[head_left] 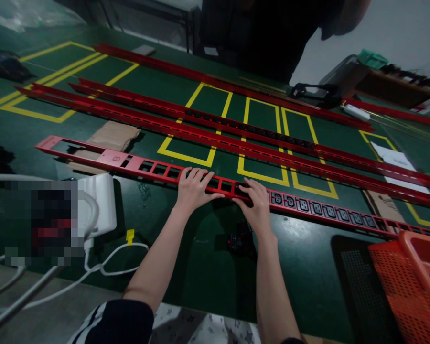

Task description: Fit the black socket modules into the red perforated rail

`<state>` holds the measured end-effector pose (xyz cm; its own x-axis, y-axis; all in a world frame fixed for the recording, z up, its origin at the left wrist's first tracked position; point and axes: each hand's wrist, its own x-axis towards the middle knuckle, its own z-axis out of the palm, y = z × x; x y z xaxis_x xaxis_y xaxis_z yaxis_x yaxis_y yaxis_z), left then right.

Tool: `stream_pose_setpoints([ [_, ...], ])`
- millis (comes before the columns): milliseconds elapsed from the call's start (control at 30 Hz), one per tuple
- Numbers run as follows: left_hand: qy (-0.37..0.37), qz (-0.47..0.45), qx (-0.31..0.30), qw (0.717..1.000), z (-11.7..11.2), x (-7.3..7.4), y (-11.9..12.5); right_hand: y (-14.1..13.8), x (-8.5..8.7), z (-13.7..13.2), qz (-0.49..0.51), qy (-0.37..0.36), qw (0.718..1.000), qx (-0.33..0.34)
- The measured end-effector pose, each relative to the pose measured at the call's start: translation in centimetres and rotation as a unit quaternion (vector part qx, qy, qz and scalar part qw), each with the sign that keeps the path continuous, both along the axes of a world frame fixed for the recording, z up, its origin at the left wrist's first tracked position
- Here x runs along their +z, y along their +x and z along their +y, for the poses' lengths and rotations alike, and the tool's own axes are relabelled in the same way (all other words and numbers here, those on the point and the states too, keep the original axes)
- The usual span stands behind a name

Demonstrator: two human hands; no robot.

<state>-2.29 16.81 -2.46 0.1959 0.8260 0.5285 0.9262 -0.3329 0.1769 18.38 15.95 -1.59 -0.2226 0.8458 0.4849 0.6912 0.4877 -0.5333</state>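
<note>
A long red metal rail (113, 159) with a row of rectangular cutouts lies across the green table (208, 267) in front of me. My left hand (194, 191) grips it near the middle, fingers over the far edge and thumb along the near side. Just to the right, my right hand (256, 203) is closed round the rail at a black socket (241, 188) seated in a cutout, partly hidden by the fingers. Several black power sockets (303, 205) fill the cutouts further right, while those left of my hands are bare. Loose black sockets (237, 242) lie below the rail.
Further red rails (157, 123) lie parallel behind. An orange basket (397, 286) stands at the right front. To the left are a white power adapter (105, 203) and white cables (125, 246). Cardboard (111, 135) sits under the rail. A person in dark clothes (258, 38) is across the table.
</note>
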Motion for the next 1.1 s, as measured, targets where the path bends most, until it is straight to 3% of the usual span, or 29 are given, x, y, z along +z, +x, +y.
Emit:
stream_pose_setpoints([
  [200,0.004,0.002,-0.001,1.0,-0.01,0.0,0.0,0.38,-0.09,-0.3,-0.06,0.006,0.998,0.024],
  [700,0.013,0.011,0.001,1.0,0.05,-0.17,-0.05,-0.03,-0.68,0.25,-0.076,0.068,0.995,0.011],
  [1100,0.015,0.007,-0.003,1.0,0.04,-0.13,-0.06,-0.07,-0.93,0.27,-0.054,0.057,0.997,0.002],
])
